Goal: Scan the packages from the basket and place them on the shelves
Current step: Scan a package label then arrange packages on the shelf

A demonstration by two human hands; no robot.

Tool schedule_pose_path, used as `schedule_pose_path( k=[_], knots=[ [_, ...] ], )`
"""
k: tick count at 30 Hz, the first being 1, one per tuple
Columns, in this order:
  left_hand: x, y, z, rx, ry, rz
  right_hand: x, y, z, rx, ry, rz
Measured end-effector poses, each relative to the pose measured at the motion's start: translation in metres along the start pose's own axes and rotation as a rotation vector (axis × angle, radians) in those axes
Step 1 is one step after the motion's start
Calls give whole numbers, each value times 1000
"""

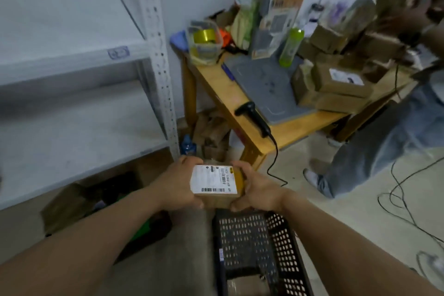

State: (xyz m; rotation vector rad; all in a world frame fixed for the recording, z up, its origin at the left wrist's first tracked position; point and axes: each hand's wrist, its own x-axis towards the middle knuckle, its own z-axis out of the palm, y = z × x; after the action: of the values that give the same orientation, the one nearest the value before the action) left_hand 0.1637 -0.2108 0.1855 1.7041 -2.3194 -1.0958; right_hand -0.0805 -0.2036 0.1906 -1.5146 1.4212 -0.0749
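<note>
White metal shelves (72, 113) are standing along the left wall, and a wooden table (290, 131) is sitting in the far corner. I am observing both hands holding one small brown package (216, 181), label facing up, above the far end of the black basket (257, 247). Left hand (175, 185) is curling its fingers round the package's left edge; right hand (257, 187) is gripping the right edge. A scanner (254, 118) is lying at the table's near edge, beside a grey mat (264, 84). Cardboard boxes (341, 84) are lying stacked at its right end, where another person (384, 142) is standing.
</note>
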Motion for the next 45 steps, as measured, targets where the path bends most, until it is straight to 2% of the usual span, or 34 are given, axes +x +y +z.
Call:
schedule_pose_path(
  k=[6, 9, 14, 16, 18, 21, 26, 29, 34, 36, 41, 45],
  knots=[
    [-64, -31, -85, -418, -132, -126, -7, -97, 7, 435, -68, 51],
    [-93, -49, -109, -589, -138, -160, -7, -130, 23, 511, -92, 30],
    [-111, -71, -128, -372, 68, -138, 7, -164, 42, 740, -186, 11],
    [-112, -72, -129, -296, 122, -91, 16, -174, 42, 757, -171, -6],
    [-107, -71, -133, -296, 92, -76, 26, -180, 33, 738, -171, -37],
    [-97, -66, -144, -498, 8, -133, 38, -185, 14, 660, -216, -96],
    [-61, -55, -146, -737, -39, -275, 52, -196, -20, 554, -322, -162],
    [-30, -42, -138, -771, -53, -313, 69, -187, -41, 525, -217, -101],
    [27, -20, -115, -918, 125, -462, 112, -127, -82, 197, 382, 142],
    [48, -14, -104, -962, 134, -480, 127, -96, -100, 59, 515, 218],
    [92, 0, -87, -1041, 196, -553, 156, -36, -133, -115, 564, 337],
    [117, 3, -77, -1090, 253, -617, 182, -6, -148, -85, 467, 412]
  ],
)
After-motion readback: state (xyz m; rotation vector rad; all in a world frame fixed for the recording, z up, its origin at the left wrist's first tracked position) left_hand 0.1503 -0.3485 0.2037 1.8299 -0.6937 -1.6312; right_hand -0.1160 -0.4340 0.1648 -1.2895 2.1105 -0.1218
